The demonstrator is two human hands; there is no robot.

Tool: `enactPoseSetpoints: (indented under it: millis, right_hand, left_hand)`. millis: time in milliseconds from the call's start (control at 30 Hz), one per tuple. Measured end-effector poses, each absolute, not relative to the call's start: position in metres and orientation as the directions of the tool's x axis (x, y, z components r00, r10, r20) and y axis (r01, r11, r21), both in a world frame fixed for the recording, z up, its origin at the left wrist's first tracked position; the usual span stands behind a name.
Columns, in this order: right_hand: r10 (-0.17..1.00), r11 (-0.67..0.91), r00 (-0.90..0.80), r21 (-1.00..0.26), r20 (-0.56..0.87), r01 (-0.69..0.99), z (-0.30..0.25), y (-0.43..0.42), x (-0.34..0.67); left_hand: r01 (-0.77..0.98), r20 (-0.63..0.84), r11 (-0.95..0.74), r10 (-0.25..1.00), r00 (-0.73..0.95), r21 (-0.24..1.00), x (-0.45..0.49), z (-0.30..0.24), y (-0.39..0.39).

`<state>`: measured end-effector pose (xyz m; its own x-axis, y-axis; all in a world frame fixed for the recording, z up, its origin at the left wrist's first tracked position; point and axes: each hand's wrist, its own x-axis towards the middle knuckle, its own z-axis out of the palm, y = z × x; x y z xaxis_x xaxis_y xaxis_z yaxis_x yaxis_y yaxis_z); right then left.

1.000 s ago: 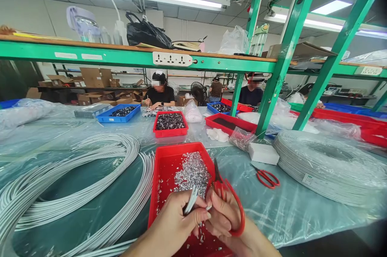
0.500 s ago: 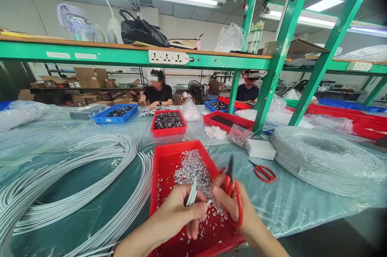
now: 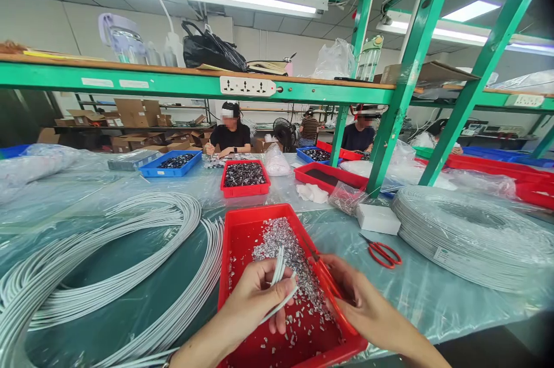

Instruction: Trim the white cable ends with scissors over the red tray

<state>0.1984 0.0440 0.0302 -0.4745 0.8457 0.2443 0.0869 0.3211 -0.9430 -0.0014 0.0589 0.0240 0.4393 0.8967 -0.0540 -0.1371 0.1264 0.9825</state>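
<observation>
So the left hand has its thumb and fingers pinched around a few thin white cables, right over the near part of a red tray. Some of the ends poke up past the fingers, and one strand slants out under the thumb toward the right. The right hand is wrapped around the handles of some red-handled scissors above the tray's right side, blades angled up and left, away from the body. I can't really tell how far apart the blades are. The two hands aren't touching, and the scissors are clear of the cables.

The tray sits on a plastic-covered counter and has a big heap of shiny silvery scraps toward the far end, with loose bits scattered nearer.

Left of it there's a loose coil of white cable. Over on the right, a second pair of scissors lies near a small white box, and just past that is a fat plastic-wrapped coil. Across the counter, a person in a black top sits behind a smaller red tray full of dark parts.
</observation>
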Motion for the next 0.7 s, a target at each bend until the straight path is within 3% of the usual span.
enactPoseSetpoints:
  millis: [133, 333, 533, 700]
  right_hand:
    - [0.824, 0.272, -0.553, -0.944, 0.127, 0.189, 0.031, 0.026, 0.21]
    - [0.892, 0.226, -0.451, -0.83, -0.033, 0.509, 0.027, 0.009, 0.216]
    - [0.898, 0.23, -0.437, -0.789, -0.054, 0.57, 0.04, 0.004, 0.21]
    - [0.911, 0.286, -0.412, -0.741, 0.014, 0.608, 0.035, 0.002, 0.21]
  left_hand:
    - [-0.076, -0.04, 0.076, 0.917, 0.396, 0.994, -0.001, 0.024, 0.055]
    - [-0.033, -0.016, 0.031, 0.927, 0.375, 0.999, -0.001, 0.026, 0.05]
    - [-0.066, 0.013, 0.016, 0.906, 0.423, 0.998, -0.007, 0.023, 0.051]
    - [-0.029, 0.045, -0.037, 0.927, 0.371, 0.999, -0.005, 0.029, 0.048]
